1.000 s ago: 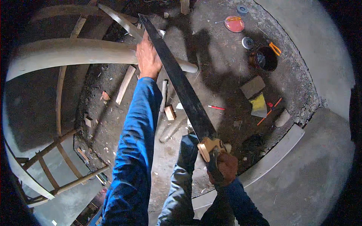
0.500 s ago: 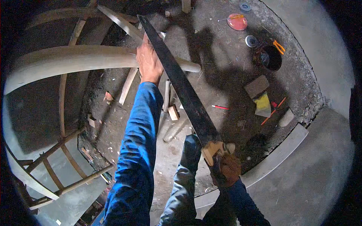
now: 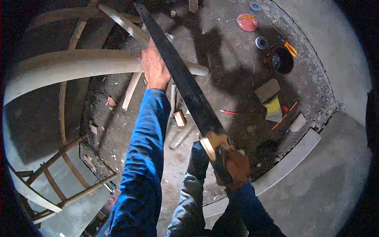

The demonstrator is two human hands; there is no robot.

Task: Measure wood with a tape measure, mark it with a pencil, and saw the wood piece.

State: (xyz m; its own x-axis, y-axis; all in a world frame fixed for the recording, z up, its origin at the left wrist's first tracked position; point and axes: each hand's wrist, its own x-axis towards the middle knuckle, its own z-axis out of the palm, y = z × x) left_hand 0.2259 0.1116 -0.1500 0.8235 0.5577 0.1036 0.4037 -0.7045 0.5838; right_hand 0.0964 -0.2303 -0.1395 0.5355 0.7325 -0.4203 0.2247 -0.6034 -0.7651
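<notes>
My right hand (image 3: 238,169) is closed round the pale wooden handle (image 3: 208,148) of a handsaw. The long dark saw blade (image 3: 183,79) slants up and to the left, its tip beyond my left hand. My left hand (image 3: 154,69) grips a thick, curved, pale wooden beam (image 3: 79,62) close to where the blade crosses. Some of its fingers are hidden behind the blade. Past the blade, a rounded wooden end (image 3: 197,69) sticks out to the right. Whether the teeth touch the wood cannot be made out.
A slatted wooden frame (image 3: 73,170) stands at the left. On the dirt floor lie a wood block (image 3: 180,117), a red pencil (image 3: 229,112), orange-handled pliers (image 3: 290,49), a dark round pot (image 3: 282,60), a red lid-like disc (image 3: 247,22) and a yellow-grey sheet (image 3: 273,109).
The saw has slid up and to the left, with my right hand moving along with it. My left hand stays on the beam.
</notes>
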